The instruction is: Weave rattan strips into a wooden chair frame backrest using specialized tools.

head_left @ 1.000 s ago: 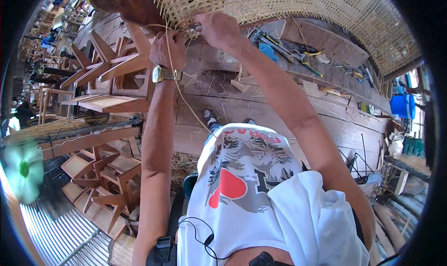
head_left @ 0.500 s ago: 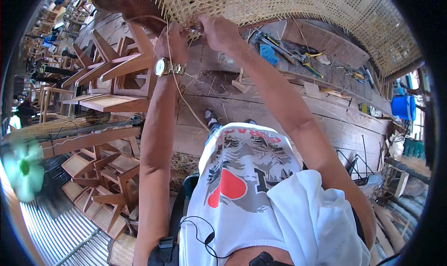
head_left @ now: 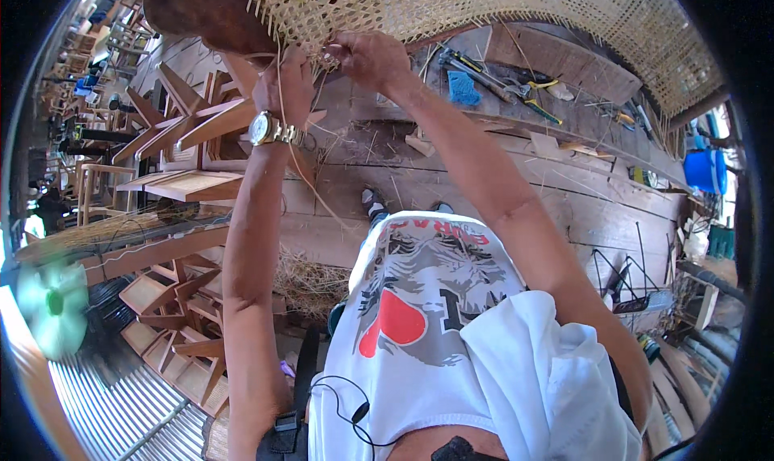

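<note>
Since the earlier frames both hands had risen closer to the edge of the woven cane panel [head_left: 484,9], which spread across the top of the view. The left hand [head_left: 284,86], wristwatch [head_left: 266,129] below it, was closed around a cane strand [head_left: 300,166] trailing downward. The right hand [head_left: 367,56] pinched, fingers together, at the panel's frayed edge beside the dark wooden frame [head_left: 205,9]. Hand tools [head_left: 516,90] lay on the plank floor [head_left: 484,187] below.

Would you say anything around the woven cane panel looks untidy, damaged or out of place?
Mostly the edge of the woven cane panel: loose strand ends stick out unwoven where the left hand and right hand work. One cane strand hangs down slack from the hands. Straw-like scraps lie heaped on the plank floor.
</note>
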Action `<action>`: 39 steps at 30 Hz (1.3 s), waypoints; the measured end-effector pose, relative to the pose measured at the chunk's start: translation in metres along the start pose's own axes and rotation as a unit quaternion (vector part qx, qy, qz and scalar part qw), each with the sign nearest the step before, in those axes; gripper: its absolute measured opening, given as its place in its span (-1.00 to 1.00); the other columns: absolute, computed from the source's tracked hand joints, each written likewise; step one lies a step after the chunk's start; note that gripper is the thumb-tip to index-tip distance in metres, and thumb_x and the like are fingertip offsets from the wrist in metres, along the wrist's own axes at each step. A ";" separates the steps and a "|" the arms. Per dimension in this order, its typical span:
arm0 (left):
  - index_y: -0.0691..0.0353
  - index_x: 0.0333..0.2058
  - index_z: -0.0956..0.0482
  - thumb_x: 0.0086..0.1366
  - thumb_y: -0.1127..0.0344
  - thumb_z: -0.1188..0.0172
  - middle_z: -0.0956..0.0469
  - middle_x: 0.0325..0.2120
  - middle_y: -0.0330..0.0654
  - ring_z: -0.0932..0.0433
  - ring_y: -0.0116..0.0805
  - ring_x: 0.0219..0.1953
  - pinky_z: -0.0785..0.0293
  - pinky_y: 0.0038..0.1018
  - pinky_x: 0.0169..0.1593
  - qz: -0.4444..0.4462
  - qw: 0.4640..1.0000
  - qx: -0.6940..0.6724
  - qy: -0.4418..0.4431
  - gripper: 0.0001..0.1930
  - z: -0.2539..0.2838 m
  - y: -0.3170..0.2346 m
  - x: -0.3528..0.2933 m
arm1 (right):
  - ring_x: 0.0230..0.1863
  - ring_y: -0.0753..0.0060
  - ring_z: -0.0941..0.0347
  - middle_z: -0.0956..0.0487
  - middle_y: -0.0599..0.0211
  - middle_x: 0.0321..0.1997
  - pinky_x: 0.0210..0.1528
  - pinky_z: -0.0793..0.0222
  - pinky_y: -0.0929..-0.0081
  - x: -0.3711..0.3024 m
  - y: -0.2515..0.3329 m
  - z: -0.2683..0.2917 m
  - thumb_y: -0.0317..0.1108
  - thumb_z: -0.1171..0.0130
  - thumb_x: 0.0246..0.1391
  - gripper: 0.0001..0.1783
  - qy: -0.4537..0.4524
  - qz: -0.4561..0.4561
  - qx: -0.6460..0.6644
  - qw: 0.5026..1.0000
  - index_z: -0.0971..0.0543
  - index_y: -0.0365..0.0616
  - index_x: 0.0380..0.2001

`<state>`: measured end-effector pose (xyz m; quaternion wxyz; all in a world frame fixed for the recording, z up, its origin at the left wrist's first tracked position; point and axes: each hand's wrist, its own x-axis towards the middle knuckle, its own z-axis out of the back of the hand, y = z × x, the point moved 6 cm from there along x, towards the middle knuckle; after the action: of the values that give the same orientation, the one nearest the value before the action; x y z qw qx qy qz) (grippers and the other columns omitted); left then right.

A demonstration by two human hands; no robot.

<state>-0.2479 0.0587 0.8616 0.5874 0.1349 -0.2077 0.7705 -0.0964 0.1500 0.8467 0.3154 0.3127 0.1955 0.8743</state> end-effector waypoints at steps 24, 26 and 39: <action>-0.03 0.06 -0.67 0.28 0.38 -0.17 -0.72 -0.22 -0.20 -0.63 -0.20 -0.03 -0.35 -0.17 0.18 -0.366 0.930 0.044 0.014 -0.63 0.040 -0.040 0.028 | -0.11 -0.13 -0.67 -0.72 0.01 -0.21 -0.07 -0.57 -0.05 -0.078 -0.081 0.009 0.04 -0.10 0.34 -0.63 0.033 -0.202 0.025 0.979 -0.67 -0.01 -0.17; -0.03 0.13 -0.61 0.25 0.42 -0.17 -0.71 -0.21 -0.18 -0.61 -0.21 0.00 -0.38 -0.18 0.16 -0.404 0.913 0.063 0.011 -0.55 0.036 -0.044 0.027 | -0.10 -0.14 -0.66 -0.72 0.01 -0.21 -0.06 -0.56 -0.06 -0.080 -0.085 0.004 0.02 -0.09 0.35 -0.64 0.060 -0.213 0.005 0.975 -0.66 -0.02 -0.17; 0.06 0.27 -0.42 0.29 0.43 -0.14 -0.68 -0.12 -0.12 -0.60 -0.18 0.02 -0.44 -0.22 0.12 -0.376 0.913 0.156 0.015 -0.46 0.032 -0.037 0.026 | -0.16 -0.23 -0.64 -0.69 -0.07 -0.27 -0.13 -0.54 -0.10 -0.125 -0.141 0.017 0.02 -0.13 0.31 -0.62 -0.006 -0.224 -0.016 0.974 -0.62 -0.08 -0.27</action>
<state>-0.2208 0.0740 0.9069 0.8086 0.2809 -0.0098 0.5169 0.0511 0.1705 0.7298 0.5097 0.2610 0.2449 0.7824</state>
